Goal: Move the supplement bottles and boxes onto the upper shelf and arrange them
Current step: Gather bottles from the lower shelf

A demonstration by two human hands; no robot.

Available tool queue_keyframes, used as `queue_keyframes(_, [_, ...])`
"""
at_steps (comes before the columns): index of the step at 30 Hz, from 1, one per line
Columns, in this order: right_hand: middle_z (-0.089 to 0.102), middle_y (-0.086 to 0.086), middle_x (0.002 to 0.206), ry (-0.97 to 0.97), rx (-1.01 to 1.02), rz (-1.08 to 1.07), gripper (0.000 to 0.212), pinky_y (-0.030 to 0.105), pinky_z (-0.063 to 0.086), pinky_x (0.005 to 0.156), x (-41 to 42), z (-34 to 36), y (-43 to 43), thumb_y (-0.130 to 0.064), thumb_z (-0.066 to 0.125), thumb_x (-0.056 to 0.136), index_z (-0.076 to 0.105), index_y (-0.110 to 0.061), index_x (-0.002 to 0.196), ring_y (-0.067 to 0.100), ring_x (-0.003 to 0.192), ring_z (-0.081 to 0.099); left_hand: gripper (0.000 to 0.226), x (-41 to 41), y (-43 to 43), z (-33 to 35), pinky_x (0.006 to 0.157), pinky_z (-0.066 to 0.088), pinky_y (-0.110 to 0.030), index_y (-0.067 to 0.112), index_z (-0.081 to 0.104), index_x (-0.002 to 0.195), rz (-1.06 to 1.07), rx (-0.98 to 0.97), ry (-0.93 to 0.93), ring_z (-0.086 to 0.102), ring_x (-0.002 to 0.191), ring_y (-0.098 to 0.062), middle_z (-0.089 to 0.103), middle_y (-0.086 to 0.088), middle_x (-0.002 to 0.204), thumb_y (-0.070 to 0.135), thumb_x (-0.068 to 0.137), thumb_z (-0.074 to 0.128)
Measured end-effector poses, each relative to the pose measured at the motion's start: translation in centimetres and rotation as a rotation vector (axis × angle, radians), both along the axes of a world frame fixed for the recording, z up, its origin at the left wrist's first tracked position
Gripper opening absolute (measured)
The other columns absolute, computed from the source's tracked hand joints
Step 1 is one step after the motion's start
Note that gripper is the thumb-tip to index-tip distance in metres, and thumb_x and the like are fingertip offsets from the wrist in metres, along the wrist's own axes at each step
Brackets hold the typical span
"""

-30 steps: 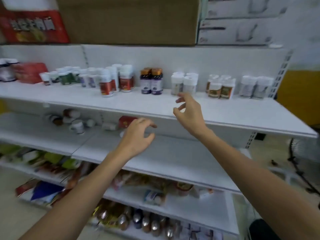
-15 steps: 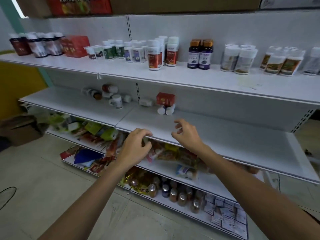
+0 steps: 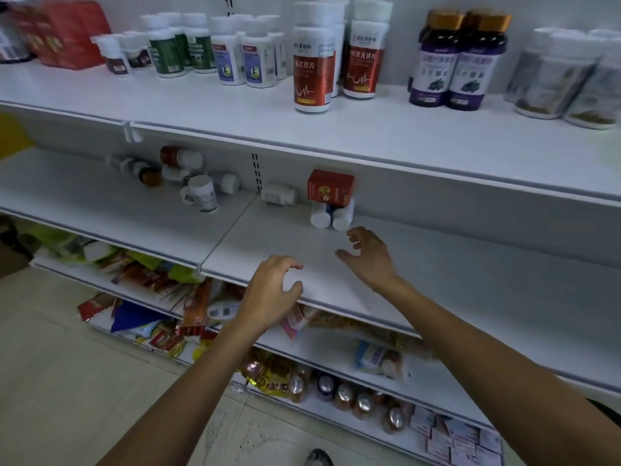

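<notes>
Both hands empty: left hand (image 3: 272, 290) and right hand (image 3: 368, 255) hover loosely spread over the middle shelf (image 3: 470, 280). Red box (image 3: 330, 187) rests on two toppled bottles (image 3: 331, 215) just beyond; upper shelf (image 3: 403, 132) carries upright bottles.

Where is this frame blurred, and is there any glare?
Head view: the red-labelled bottle has legible print. The pale bottles at the right edge and the red box look smeared. Head view again: the light is even, with no glare on the upper shelf.
</notes>
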State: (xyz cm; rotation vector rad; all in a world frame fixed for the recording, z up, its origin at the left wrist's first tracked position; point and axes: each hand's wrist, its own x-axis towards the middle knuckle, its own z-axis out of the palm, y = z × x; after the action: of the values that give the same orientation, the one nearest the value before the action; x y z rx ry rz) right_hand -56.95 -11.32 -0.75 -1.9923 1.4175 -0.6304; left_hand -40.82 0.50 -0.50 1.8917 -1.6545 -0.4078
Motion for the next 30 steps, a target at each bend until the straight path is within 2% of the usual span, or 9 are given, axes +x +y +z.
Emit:
queue_keyframes(6, [0.055, 0.01, 0.121, -0.056, -0.024, -0.151, 0.052, 0.025, 0.036, 0.077, 2.4, -1.4, -7.2, -0.03, 0.069, 0.083, 0.049, -0.006, 0.123, 0.025, 0.109, 0.054, 0.022, 2.5, -7.2, -2.5, 0.075, 0.03, -0.013, 0.012, 0.064, 0.109, -0.038, 0.036, 0.102, 0.053, 0.105, -0.019, 0.058, -0.004, 0.111, 0.012, 0.087, 0.06])
queue_keyframes(9, [0.05, 0.011, 0.129, -0.11, -0.023, -0.214, 0.065, 0.026, 0.038, 0.079, 3.2, -2.3, -10.7, -0.033, 0.073, 0.079, 0.042, -0.008, 0.13, 0.027, 0.115, 0.051, 0.021, 3.4, -11.6, -3.7, 0.079, 0.034, -0.016, 0.018, 0.062, 0.11, -0.041, 0.033, 0.171, 0.053, 0.106, -0.016, 0.057, -0.001, 0.116, 0.016, 0.09, 0.057])
queue_keyframes(13, [0.048, 0.012, 0.134, -0.197, -0.05, -0.267, 0.072, 0.028, 0.039, 0.085, 4.4, -3.7, -13.5, -0.035, 0.073, 0.079, 0.038, -0.01, 0.137, 0.027, 0.122, 0.047, 0.036, 3.4, -16.7, -4.7, 0.08, 0.037, -0.023, 0.013, 0.052, 0.121, 0.033, 0.024, 0.221, 0.053, 0.106, -0.017, 0.056, -0.004, 0.12, 0.028, 0.088, 0.059])
queue_keyframes(17, [0.057, 0.007, 0.125, -0.274, -0.064, -0.26, 0.065, 0.014, 0.038, 0.067, 5.1, -3.7, -14.9, -0.028, 0.074, 0.079, 0.042, -0.011, 0.133, 0.018, 0.109, 0.054, 0.052, 2.6, -20.3, -5.6, 0.074, 0.039, -0.029, 0.01, 0.047, 0.12, 0.064, 0.075, 0.263, 0.051, 0.093, -0.016, 0.057, -0.005, 0.116, 0.046, 0.085, 0.06])
queue_keyframes(20, [0.059, 0.003, 0.117, -0.3, -0.02, -0.247, 0.065, 0.013, 0.04, 0.063, 5.9, -3.9, -15.7, -0.029, 0.076, 0.077, 0.044, -0.012, 0.131, 0.013, 0.097, 0.054, 0.062, 2.4, -22.1, -6.5, 0.074, 0.044, -0.032, 0.011, 0.048, 0.121, 0.088, 0.043, 0.179, 0.057, 0.1, -0.023, 0.059, -0.005, 0.112, 0.059, 0.082, 0.055])
queue_keyframes(22, [0.061, 0.005, 0.116, -0.296, 0.009, -0.238, 0.066, 0.007, 0.039, 0.06, 6.5, -3.9, -15.9, -0.03, 0.076, 0.076, 0.044, -0.012, 0.131, 0.011, 0.092, 0.051, 0.064, 2.4, -22.7, -6.3, 0.078, 0.049, -0.036, 0.009, 0.048, 0.122, 0.093, 0.073, 0.156, 0.059, 0.104, -0.03, 0.06, -0.011, 0.114, 0.057, 0.081, 0.057])
queue_keyframes(25, [0.061, 0.006, 0.116, -0.246, 0.014, -0.252, 0.069, 0.02, 0.044, 0.075, 7.3, -3.6, -16.2, -0.038, 0.08, 0.071, 0.048, -0.012, 0.127, 0.015, 0.097, 0.056, 0.057, 2.8, -22.8, -5.5, 0.079, 0.043, -0.029, 0.013, 0.048, 0.127, 0.068, 0.182, 0.163, 0.056, 0.11, -0.029, 0.057, -0.011, 0.123, 0.047, 0.083, 0.061])
queue_keyframes(28, [0.063, 0.001, 0.115, -0.177, -0.014, -0.263, 0.078, 0.03, 0.05, 0.084, 8.8, -2.9, -15.9, -0.052, 0.083, 0.057, 0.053, -0.016, 0.12, 0.017, 0.104, 0.06, 0.049, 3.1, -22.0, -4.2, 0.074, 0.042, -0.027, 0.017, 0.052, 0.125, 0.043, 0.24, 0.213, 0.058, 0.105, -0.025, 0.061, -0.008, 0.116, 0.04, 0.083, 0.064])
queue_keyframes(30, [0.06, 0.0, 0.116, -0.121, -0.001, -0.265, 0.081, 0.034, 0.046, 0.09, 10.0, -2.8, -15.7, -0.056, 0.081, 0.057, 0.051, -0.018, 0.121, 0.018, 0.109, 0.055, 0.05, 3.3, -21.3, -3.7, 0.074, 0.042, -0.026, 0.016, 0.052, 0.127, 0.013, 0.267, 0.194, 0.058, 0.104, -0.025, 0.06, -0.005, 0.108, 0.036, 0.083, 0.065])
